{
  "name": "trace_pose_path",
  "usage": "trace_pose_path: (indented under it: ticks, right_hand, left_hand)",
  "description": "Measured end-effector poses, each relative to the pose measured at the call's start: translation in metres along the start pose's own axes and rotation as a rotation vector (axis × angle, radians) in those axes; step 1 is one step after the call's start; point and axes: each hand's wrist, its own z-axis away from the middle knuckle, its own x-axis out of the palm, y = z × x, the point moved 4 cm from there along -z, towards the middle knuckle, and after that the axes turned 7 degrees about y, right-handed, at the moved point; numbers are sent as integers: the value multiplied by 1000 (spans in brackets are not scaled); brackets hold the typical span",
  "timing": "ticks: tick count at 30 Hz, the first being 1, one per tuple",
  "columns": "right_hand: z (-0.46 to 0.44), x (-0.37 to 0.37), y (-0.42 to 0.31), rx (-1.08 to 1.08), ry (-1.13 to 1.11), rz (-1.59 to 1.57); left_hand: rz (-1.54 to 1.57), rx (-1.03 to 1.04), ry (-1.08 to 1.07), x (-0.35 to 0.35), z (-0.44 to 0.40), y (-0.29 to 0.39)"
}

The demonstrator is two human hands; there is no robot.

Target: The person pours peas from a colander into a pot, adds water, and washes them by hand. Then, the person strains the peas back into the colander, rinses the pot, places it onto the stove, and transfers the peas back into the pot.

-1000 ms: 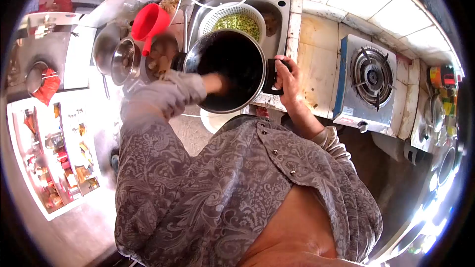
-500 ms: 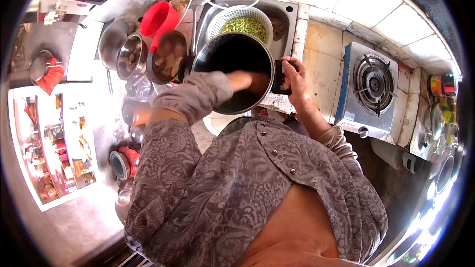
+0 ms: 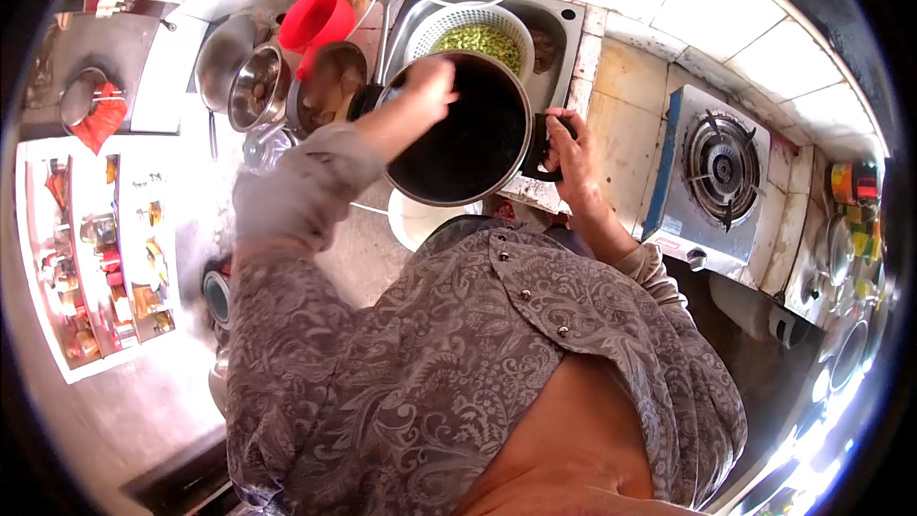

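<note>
A large dark-lined pot (image 3: 463, 148) is tipped with its mouth toward me, at the front edge of the sink. My right hand (image 3: 570, 155) is closed round its black side handle. Over the pot's upper left rim is my left hand (image 3: 425, 94), smeared by motion, so its fingers cannot be made out. Behind the pot, a white colander (image 3: 420, 38) with green beans or peas (image 3: 480, 41) sits in the metal sink (image 3: 564, 43).
Right of the sink stands a gas stove (image 3: 723, 167) on the tiled counter. To the left are a red ladle-like scoop (image 3: 315, 17), a steel bowl (image 3: 258, 91) and a pan (image 3: 330, 86). Below the pot is a white bucket (image 3: 411, 220).
My left hand has come up out of the pot's inside to its upper left rim. The pot has shifted slightly, and my right hand keeps its handle.
</note>
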Motion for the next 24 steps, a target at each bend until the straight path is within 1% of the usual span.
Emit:
trace_pose_path:
  ticks: [1,2,4,5,6,7,8,9,10,11,12,13,14,15,18,19,20,22,24]
  right_hand:
    - [2,0,0,-5,1,-5]
    - [4,0,0,-12,4,-13]
    - [8,-1,0,-32,59,-15]
    - [11,-2,0,-39,86,-15]
    - [14,-2,2,-52,111,-24]
    - [16,-2,3,-69,142,-36]
    - [18,-3,4,-85,173,-44]
    - [20,-3,3,-59,167,-62]
    - [20,0,1,-68,150,-30]
    - [20,-1,3,-39,135,-33]
    - [16,0,3,-18,112,-36]
    - [14,0,2,-29,103,-26]
    - [15,0,2,-39,101,-21]
    - [15,1,2,-52,107,-20]
    - [18,0,2,-17,128,-46]
    - [19,2,1,-16,143,-46]
    - [17,3,2,-24,145,-54]
    - [15,2,4,-44,147,-68]
    - [16,3,2,-36,148,-46]
  left_hand:
    - [-126,51,-25,45,50,20]
    - [-343,123,-224,70,90,25]
    - [-319,444,-312,90,145,-9]
    - [-331,610,-441,81,168,-6]
    - [-529,436,-741,62,173,-10]
    - [-855,373,-854,37,186,6]
    - [-1215,483,-1113,16,176,1]
    - [-1381,622,-1260,-5,161,-5]
    - [-1651,503,-1382,-19,133,-18]
    - [-2111,592,-1088,-37,92,-37]
    - [-2381,1122,-1147,-19,93,-17]
    - [-2154,1518,-896,-5,54,-38]
    - [-2048,1518,-736,11,25,-50]
    - [-1959,1254,-615,42,33,-23]
    - [-1454,1396,-444,25,1,-80]
    - [-1908,1095,-717,33,16,-85]
    - [-2313,699,-980,33,40,-89]
    - [-1882,261,-987,25,68,-115]
    - [-1594,491,-1119,52,90,-131]
